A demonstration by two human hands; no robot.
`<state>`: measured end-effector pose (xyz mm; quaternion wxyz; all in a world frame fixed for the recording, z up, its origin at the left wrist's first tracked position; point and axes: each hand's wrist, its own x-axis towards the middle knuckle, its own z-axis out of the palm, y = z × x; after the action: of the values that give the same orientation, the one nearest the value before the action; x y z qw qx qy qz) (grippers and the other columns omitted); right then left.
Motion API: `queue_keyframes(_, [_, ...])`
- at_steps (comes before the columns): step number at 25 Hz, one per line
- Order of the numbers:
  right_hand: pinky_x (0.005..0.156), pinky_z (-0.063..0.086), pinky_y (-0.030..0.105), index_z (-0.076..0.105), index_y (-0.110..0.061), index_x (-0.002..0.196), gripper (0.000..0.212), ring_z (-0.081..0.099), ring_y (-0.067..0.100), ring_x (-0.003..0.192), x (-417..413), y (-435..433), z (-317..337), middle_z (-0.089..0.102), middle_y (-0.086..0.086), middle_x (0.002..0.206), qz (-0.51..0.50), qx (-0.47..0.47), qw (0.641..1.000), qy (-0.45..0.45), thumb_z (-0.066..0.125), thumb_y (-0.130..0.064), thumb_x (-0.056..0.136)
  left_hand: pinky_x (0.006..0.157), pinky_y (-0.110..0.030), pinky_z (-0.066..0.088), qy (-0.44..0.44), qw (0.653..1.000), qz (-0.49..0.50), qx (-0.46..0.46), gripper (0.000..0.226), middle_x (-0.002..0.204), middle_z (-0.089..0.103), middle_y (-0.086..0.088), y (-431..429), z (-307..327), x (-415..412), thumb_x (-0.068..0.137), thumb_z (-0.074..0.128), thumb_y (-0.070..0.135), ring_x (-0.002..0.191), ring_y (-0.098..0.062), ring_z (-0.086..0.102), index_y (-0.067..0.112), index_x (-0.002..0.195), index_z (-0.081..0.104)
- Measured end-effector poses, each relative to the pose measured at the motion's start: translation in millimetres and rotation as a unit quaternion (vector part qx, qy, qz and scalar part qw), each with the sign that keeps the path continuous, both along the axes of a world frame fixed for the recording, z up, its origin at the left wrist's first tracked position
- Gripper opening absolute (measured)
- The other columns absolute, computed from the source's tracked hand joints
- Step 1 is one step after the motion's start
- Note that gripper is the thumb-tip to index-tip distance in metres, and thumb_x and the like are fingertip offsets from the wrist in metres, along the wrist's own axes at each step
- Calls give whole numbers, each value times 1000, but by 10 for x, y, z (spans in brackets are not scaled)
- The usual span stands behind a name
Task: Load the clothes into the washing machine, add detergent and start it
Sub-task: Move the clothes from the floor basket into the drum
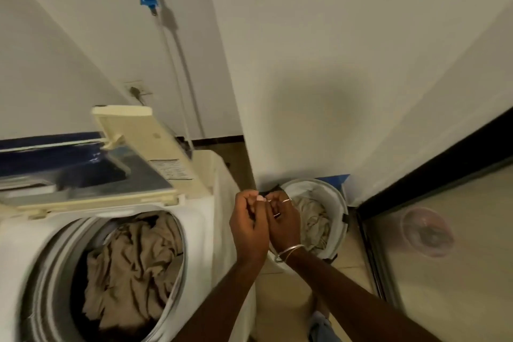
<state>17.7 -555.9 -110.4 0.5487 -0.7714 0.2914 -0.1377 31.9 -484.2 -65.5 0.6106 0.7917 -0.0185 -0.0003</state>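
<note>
Clothes (130, 266) in drum (59, 253) of washer (206, 228), beige and crumpled, heaped up near the rim. Lid (144, 141) up and folded back behind the opening. More cloth (312, 221) of the same colour in basket (337, 204) on the floor, right of washer, against the wall.

Left hand (248, 228) and right hand (284, 223) held together in the air between washer and basket, touching each other. Fingers (251, 201) of both curled inward, tips meeting; perhaps pinching something small between them, but cannot tell, view too blurred there. Bangles (288, 253) on right wrist.

Judging by this, loading only partly done. For next move, cloth just beyond and slightly right of the fingers, lower down, so right hand nearer to it; drum to the left and below, nearer to left hand. Cloth a loose heap with no clear long axis, so a grab from above probably enough, then a carry leftward over the washer edge. No detergent seen anywhere in view.
</note>
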Motion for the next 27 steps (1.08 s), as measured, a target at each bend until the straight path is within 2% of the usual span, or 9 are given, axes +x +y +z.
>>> queue_keyframes(5, [62,50,21,60,-29,93,8,61,4,64,-55,-796,-803,62,-10,68,37,3,995,90,62,-37,93,72,-7,49,114,987,-51,99,18,103,66,11,-659,-1067,174,99,56,18,97,-5,65,26,115,58])
queue_keyframes(10, [69,51,22,59,-30,106,14,61,1,69,31,-1361,-1915,64,-9,72,104,13,974,203,61,-36,93,84,-22,54,202,952,-144,178,17,103,62,14,-1028,-2365,362,100,53,15,101,-10,63,21,115,59])
queue_keyframes(12, [75,52,25,58,-29,112,21,63,3,78,50,-1526,-2465,66,-9,80,123,3,961,248,60,-38,92,78,-11,48,217,936,-177,215,18,105,62,13,-1103,-2887,436,99,54,17,99,-8,62,21,117,59])
queue_keyframes(14, [90,51,33,57,-23,124,38,64,16,100,48,-1666,-3121,68,-2,104,157,-35,940,300,60,-42,92,72,-5,40,240,912,-208,260,25,114,61,5,-1151,-3419,501,99,56,19,95,-2,57,18,124,58])
queue_keyframes(17, [112,35,42,35,-13,150,70,41,34,136,34,-1866,-3948,41,14,149,263,-121,860,421,57,-47,92,65,-6,39,271,862,-268,333,33,117,56,0,-1113,-4142,570,97,60,26,86,-5,56,18,129,53])
queue_keyframes(20, [115,26,56,4,-24,158,98,13,43,148,123,-2067,-4571,6,17,163,359,-203,757,507,60,-59,86,80,-22,47,305,809,-311,394,59,131,50,-8,-985,-4950,595,91,66,32,108,-23,60,22,143,40])
queue_keyframes(24, [107,25,72,-21,-38,153,131,-8,51,146,317,-2157,-5220,-25,16,160,379,-201,730,532,77,-62,69,109,-49,39,307,718,-359,510,113,160,11,-24,-927,-5912,600,79,78,45,143,-47,27,34,158,-1])
queue_keyframes(26, [103,26,75,-25,-42,150,139,-8,54,144,316,-2119,-5559,-31,16,158,371,-212,718,549,83,-59,63,109,-55,37,289,690,-364,554,127,162,-7,-25,-1022,-6272,565,75,81,48,145,-51,17,41,154,-18])
queue_keyframes(27, [100,28,76,-24,-44,149,135,-4,56,143,292,-2094,-5724,-30,17,158,361,-233,714,553,82,-55,67,104,-55,41,284,685,-362,565,129,162,-13,-25,-1073,-6425,535,76,82,43,144,-51,21,44,152,-22])
